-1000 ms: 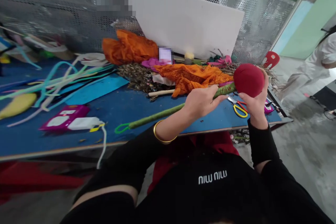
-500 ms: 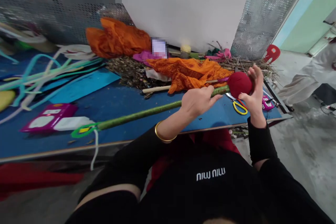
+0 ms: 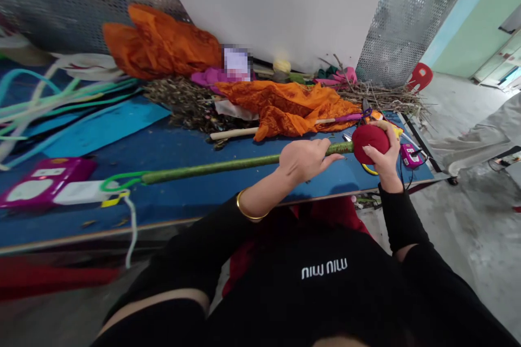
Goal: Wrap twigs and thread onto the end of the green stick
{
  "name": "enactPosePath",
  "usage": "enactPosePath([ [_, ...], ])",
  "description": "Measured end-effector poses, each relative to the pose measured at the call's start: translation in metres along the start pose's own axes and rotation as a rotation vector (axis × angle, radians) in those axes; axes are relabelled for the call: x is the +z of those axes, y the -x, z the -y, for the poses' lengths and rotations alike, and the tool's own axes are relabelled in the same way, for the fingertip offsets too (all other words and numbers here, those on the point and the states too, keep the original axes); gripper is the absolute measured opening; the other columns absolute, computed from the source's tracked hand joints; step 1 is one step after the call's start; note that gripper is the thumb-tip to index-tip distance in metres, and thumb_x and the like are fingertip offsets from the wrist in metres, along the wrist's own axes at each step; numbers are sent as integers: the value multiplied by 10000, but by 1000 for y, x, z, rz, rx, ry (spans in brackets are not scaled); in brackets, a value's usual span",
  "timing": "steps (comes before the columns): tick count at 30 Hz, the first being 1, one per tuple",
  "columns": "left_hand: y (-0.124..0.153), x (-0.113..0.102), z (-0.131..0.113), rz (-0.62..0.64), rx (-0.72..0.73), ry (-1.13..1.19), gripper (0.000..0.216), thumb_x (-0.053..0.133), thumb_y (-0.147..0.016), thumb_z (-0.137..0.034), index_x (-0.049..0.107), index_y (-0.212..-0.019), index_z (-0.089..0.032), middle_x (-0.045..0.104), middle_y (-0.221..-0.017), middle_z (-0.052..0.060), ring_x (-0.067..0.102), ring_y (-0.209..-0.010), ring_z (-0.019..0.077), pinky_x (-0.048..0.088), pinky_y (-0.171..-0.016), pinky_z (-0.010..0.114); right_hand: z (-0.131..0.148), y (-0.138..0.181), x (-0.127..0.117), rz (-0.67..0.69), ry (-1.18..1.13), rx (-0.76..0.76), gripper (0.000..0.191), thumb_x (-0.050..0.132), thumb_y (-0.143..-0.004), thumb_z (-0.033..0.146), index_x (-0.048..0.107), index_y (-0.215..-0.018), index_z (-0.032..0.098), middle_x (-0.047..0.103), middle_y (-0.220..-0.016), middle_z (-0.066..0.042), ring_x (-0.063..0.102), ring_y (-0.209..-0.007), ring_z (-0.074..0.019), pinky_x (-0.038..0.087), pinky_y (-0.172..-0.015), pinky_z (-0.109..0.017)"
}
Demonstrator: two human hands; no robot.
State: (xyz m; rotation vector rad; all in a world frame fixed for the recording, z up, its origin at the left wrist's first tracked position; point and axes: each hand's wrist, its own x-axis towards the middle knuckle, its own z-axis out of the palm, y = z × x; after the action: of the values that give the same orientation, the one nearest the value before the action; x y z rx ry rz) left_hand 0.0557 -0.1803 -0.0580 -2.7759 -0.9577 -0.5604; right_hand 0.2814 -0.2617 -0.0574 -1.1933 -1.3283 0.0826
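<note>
A long green wrapped stick [image 3: 215,168] lies across my front, with a red cloth-covered ball [image 3: 368,144] at its right end. My left hand [image 3: 303,158] is closed round the stick, a short way from the ball. My right hand [image 3: 385,152] cups the ball from its right side, thumb on the near face and fingers over the top. At the stick's left end is a green loop [image 3: 118,180] with a yellow tag [image 3: 114,200] and a white cord [image 3: 131,233]. Yellow-handled scissors [image 3: 369,169] lie partly hidden under the ball.
The blue table [image 3: 183,200] carries orange cloth [image 3: 297,105], dry twigs [image 3: 382,96], a pale stick [image 3: 234,134], a purple power socket [image 3: 44,181] on the left and another purple socket [image 3: 412,155] on the right. Coloured strips [image 3: 77,97] lie far left. A white board [image 3: 277,11] leans behind.
My right hand has closed in on the red ball, fingers now curled over it where they stood raised. My left hand stays on the stick. The view has shifted slightly to the right.
</note>
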Motion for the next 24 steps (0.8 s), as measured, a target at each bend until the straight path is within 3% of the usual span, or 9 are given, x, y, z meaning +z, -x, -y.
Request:
enactPosePath([
  [2, -1, -1, 4, -61, 75, -42, 620, 435, -1080, -673, 756, -981, -153, 762, -782, 126, 743, -716, 278, 235, -534, 351, -5, 1, -7, 54, -57, 14, 852, 837, -629, 829, 668, -1274, 299, 709, -1275, -76, 673, -1259, -360, 502, -1201, -565],
  [5, -2, -4, 11, -186, 217, -106, 596, 397, -1109, -616, 750, -947, -164, 719, -733, 106, 713, -692, 257, 276, -544, 356, -5, -4, -22, 188, -93, 7, 1262, 847, -435, 938, 534, -1495, 329, 573, -1568, -111, 556, -1476, -415, 444, -1278, -586],
  [7, -2, -5, 15, -262, 280, -133, 583, 393, -1118, -588, 738, -904, -168, 693, -700, 93, 694, -676, 243, 300, -550, 356, 0, -9, -29, 305, -72, -1, 1363, 861, -371, 935, 501, -1541, 337, 505, -1655, -114, 498, -1535, -430, 422, -1298, -593],
  [10, 2, -4, 17, -333, 327, -124, 563, 412, -1120, -559, 718, -858, -166, 671, -670, 77, 672, -647, 222, 322, -549, 351, 14, -12, -33, 461, -16, -38, 1038, 915, -536, 816, 644, -1397, 306, 671, -1460, -108, 622, -1380, -395, 481, -1233, -583],
  [13, 9, 0, 15, -379, 348, -86, 536, 427, -1121, -527, 715, -853, -163, 672, -668, 67, 664, -629, 213, 337, -549, 350, 28, -8, -31, 453, 39, -116, 622, 892, -719, 643, 722, -1200, 288, 742, -1168, -72, 686, -1132, -323, 567, -1070, -537],
  [15, 11, 3, 14, -405, 347, -68, 512, 442, -1118, -505, 719, -859, -161, 683, -680, 66, 669, -626, 214, 341, -544, 353, 32, -6, -28, 436, 55, -168, 522, 886, -738, 583, 729, -1140, 291, 733, -1093, -57, 668, -1058, -301, 579, -1000, -512],
  [20, 6, 5, 17, -376, 314, -93, 482, 487, -1098, -513, 735, -883, -159, 698, -696, 75, 677, -630, 231, 309, -525, 354, 18, -11, -24, 445, -18, -137, 511, 877, -746, 617, 741, -1119, 295, 733, -1100, -50, 675, -1083, -299, 555, -1050, -511],
  [24, 2, 1, 17, -396, 295, -158, 445, 495, -1100, -465, 729, -890, -151, 683, -695, 80, 669, -648, 228, 316, -538, 356, 5, -5, -18, 207, -74, 21, 914, 915, -615, 735, 639, -1375, 307, 671, -1414, -90, 608, -1371, -357, 455, -1239, -546],
])
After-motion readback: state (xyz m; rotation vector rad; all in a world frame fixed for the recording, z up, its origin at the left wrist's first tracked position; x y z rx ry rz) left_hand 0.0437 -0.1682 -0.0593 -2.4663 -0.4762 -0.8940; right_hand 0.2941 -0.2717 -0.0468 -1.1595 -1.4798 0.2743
